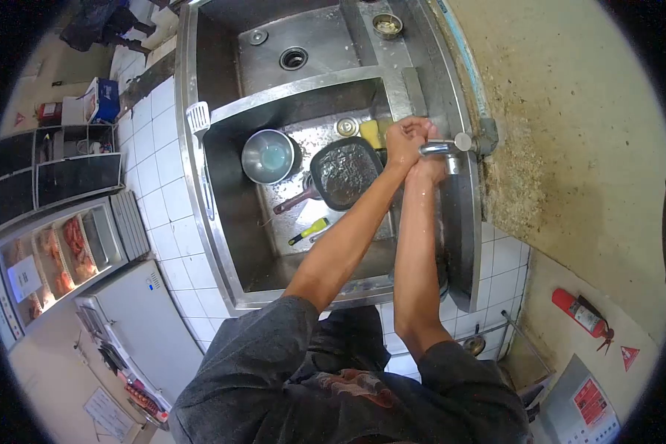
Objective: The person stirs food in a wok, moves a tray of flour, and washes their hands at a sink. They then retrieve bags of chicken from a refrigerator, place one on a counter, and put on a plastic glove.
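Note:
My left hand (404, 142) is at the tap, its fingers curled against my right hand (430, 170). My right hand is under the tap, its fingers largely hidden by the spout and the other hand. The right forearm looks wet. The chrome tap (444, 147) reaches out from the wall over both hands. Below them in the steel sink lies a dark square frying pan (345, 174), wet inside. A yellow sponge (371, 134) is beside the pan, close to my left hand.
A metal pot (267, 157), a round metal lid (346, 127) and a yellow-green handled utensil (308, 231) lie in the sink. A slotted spatula (199, 126) rests along the left rim. A second basin (296, 33) adjoins at the back; a small bowl (387, 26) stands on the ledge.

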Tool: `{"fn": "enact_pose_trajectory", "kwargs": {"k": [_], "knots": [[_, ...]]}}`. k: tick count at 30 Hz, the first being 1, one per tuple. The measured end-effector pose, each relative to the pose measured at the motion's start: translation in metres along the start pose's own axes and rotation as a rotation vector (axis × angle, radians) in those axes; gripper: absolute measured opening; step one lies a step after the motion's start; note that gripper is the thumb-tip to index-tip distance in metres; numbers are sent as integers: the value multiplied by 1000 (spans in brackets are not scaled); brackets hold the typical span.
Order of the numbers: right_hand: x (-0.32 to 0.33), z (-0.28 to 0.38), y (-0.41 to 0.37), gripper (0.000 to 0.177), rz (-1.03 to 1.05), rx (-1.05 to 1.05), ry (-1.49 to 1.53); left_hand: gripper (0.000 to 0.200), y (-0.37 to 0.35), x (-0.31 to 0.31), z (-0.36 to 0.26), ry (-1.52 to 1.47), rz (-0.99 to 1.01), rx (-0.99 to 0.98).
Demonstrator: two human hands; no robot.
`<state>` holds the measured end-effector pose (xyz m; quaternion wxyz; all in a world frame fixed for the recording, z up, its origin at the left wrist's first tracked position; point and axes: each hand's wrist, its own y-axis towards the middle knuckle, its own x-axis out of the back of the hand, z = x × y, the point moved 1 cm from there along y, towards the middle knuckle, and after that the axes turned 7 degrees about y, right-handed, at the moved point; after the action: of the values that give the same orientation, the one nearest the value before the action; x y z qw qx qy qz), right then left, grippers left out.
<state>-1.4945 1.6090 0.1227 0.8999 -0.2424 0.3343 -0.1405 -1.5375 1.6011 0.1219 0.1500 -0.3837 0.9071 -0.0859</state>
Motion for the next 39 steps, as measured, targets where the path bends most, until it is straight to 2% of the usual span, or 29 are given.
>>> {"fn": "enact_pose_trajectory", "kwargs": {"k": [1, 4, 5, 8, 9, 11, 12, 13, 14, 16, 17, 20, 21, 23, 24, 26, 27, 29, 30, 32, 33, 35, 36, 37, 38, 39], "knots": [[3, 2, -2, 28, -22, 26, -41, 7, -1, 0, -1, -87, -27, 26], [35, -4, 19, 35, 230, -160, 292, 10, 1, 1, 18, -57, 167, 13], [44, 5, 10, 38, 226, -143, 173, 10, -6, -4, 18, 192, 130, -130], [56, 28, -30, 39, 46, -145, 35, 8, -17, -10, 1, 656, 134, -294], [57, 40, -48, 41, 34, -69, -5, 14, -16, -10, 6, 730, 234, -274], [52, 59, -76, 43, 30, 84, -81, 18, -15, -28, 27, 1076, 309, -516], [52, 65, -84, 43, 93, 225, -273, 20, -18, -32, 19, 1255, 344, -633], [54, 70, -93, 42, 153, 365, -465, 19, -17, -35, 8, 1371, 472, -424], [53, 73, -100, 42, 210, 507, -653, 20, -20, -28, 5, 1279, 419, -473], [47, 69, -101, 36, 246, 607, -727, 22, -18, -14, 6, 1086, 307, -581], [45, 67, -100, 33, 263, 659, -767, 35, -22, -7, 8, 1273, 195, -776], [46, 59, -86, 24, 312, 669, -810, 46, -41, 21, 0, 1369, 214, -970], [49, 56, -78, 26, 294, 816, -951, 48, -50, 31, -3, 1385, 289, -968], [32, 70, -89, 22, 232, 921, -1066, 50, -57, 48, -14, 1415, 423, -973], [29, 74, -98, 21, 195, 965, -1128, 46, -58, 56, -17, 1388, 391, -1030], [29, 75, -103, 22, 205, 772, -1019, 39, -63, 73, -23, 1331, 334, -1135], [23, 74, -104, 23, 213, 684, -957, 36, -64, 82, -25, 1288, 416, -1007], [11, 71, -108, 25, 180, 288, -479, 31, -67, 101, -29, 1192, 565, -749], [8, 68, -112, 26, 159, 87, -244, 32, -67, 112, -30, 1170, 560, -714], [8, 57, -123, 18, 91, -135, -18, 35, -73, 135, -30, 1123, 561, -632], [9, 53, -128, 17, 57, -241, 98, 31, -80, 144, -35, 1057, 424, -578], [36, 31, -132, 20, 378, -576, 296, 24, -101, 155, -78, 826, 170, -781], [36, 29, -147, 25, 539, -744, 395, 20, -107, 165, -84, 794, 86, -728], [36, 27, -160, 33, 481, -869, 547, 16, -113, 175, -90, 755, 4, -675], [34, 29, -170, 33, 535, -847, 415, 13, -119, 185, -96, 710, -77, -622], [27, 31, -183, 34, 593, -828, 282, 12, -127, 199, -107, 723, -98, -418]]}}
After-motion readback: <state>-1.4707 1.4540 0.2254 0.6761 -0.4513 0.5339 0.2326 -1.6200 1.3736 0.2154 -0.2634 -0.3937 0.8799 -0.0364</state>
